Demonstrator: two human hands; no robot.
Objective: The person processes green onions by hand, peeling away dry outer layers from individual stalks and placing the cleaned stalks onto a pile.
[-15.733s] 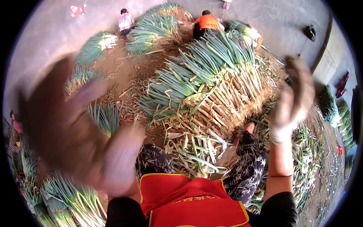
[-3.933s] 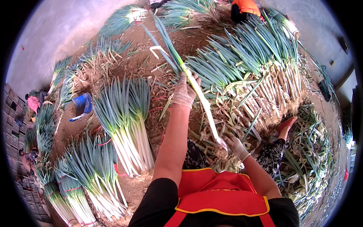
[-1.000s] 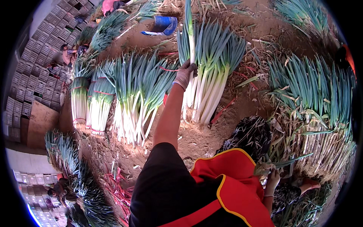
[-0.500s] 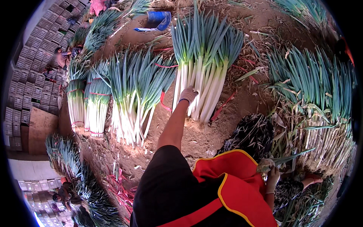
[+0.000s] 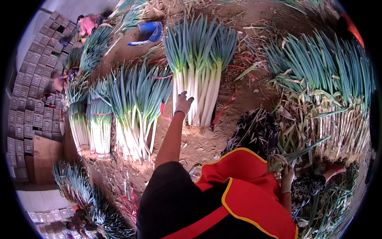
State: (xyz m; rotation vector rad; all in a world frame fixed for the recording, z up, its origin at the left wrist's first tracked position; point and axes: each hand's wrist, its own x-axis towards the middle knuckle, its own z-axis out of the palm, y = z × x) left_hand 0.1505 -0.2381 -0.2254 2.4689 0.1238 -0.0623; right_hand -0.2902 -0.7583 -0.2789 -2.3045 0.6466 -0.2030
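Note:
My left hand, in a pale work glove, lies against the lower left of a pile of trimmed green onions. Its fingers are spread over the white stalks, gripping none. These onions lie on the soil with green leaves away from me and roots toward me. Down at the right, my gloved right hand is closed around a green onion, whose long leaf sticks out to the right. The rest of that onion is mostly hidden by the hand and the red apron. Red ties lie beside and under the pile.
Left of the pile are loose onions and tied bundles. Untrimmed onions stand thick at the right. A blue plastic piece lies beyond. Stacked crates and other people fill the far left.
My left hand has slid from the middle of the stalks to the pile's left side, its fingers spreading. My right hand still grips the green onion. The whole view has shifted slightly.

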